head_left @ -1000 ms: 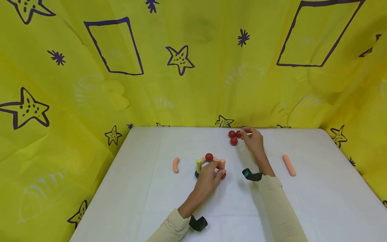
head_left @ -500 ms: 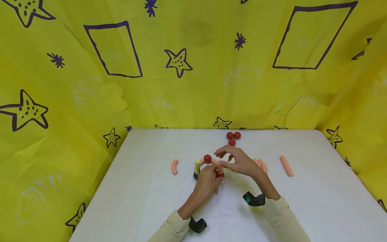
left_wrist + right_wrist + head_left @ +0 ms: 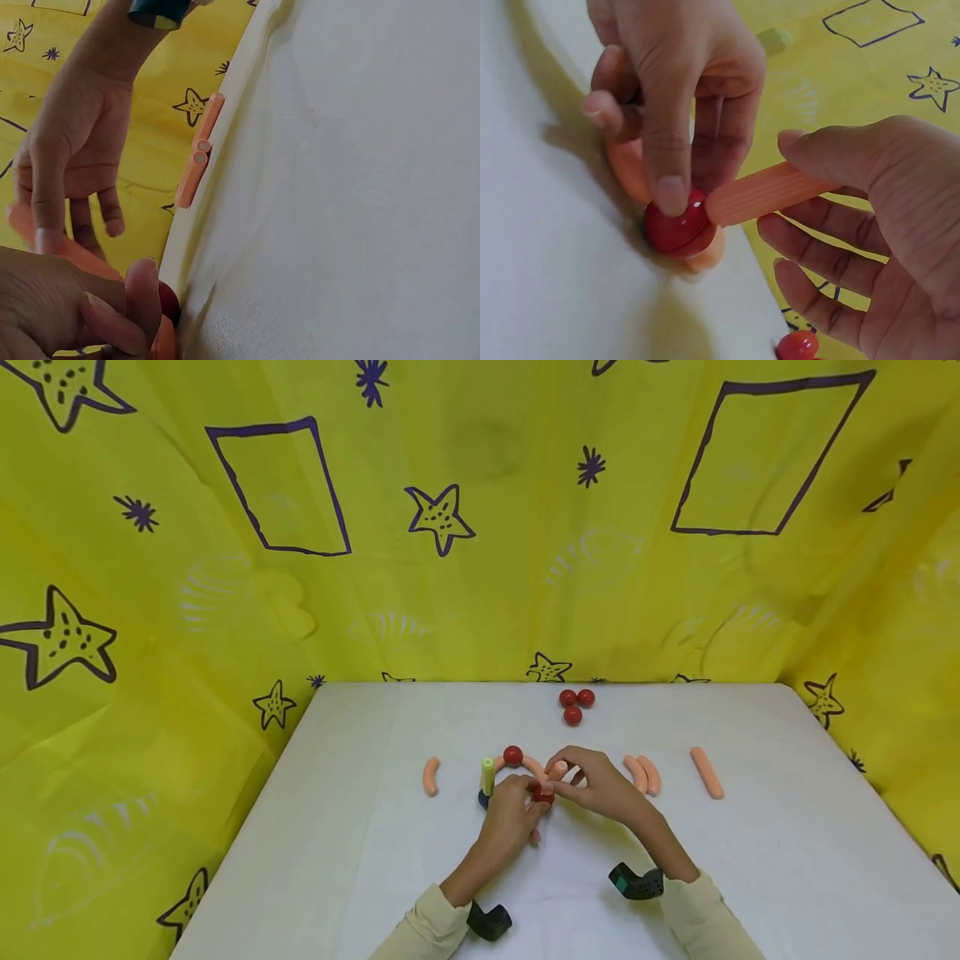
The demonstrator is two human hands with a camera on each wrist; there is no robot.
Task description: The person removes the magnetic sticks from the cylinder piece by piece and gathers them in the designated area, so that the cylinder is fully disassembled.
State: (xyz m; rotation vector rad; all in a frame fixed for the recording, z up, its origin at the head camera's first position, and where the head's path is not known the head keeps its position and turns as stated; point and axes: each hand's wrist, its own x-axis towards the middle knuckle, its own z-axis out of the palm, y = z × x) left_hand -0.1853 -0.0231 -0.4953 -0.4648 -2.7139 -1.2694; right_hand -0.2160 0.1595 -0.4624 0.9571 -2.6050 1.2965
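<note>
1 red ball (image 3: 684, 234), part. hidden behind L hand (image 3: 681, 90)

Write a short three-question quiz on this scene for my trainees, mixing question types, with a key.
1. True or false: the left hand touches a red ball.
2. How many loose red balls are grouped near the far edge of the white table?
3. Choose one. The right hand holds:
A) a curved peach piece
B) a straight peach rod
C) a green rod

Key:
1. True; the right wrist view shows it.
2. Three.
3. B.
</note>
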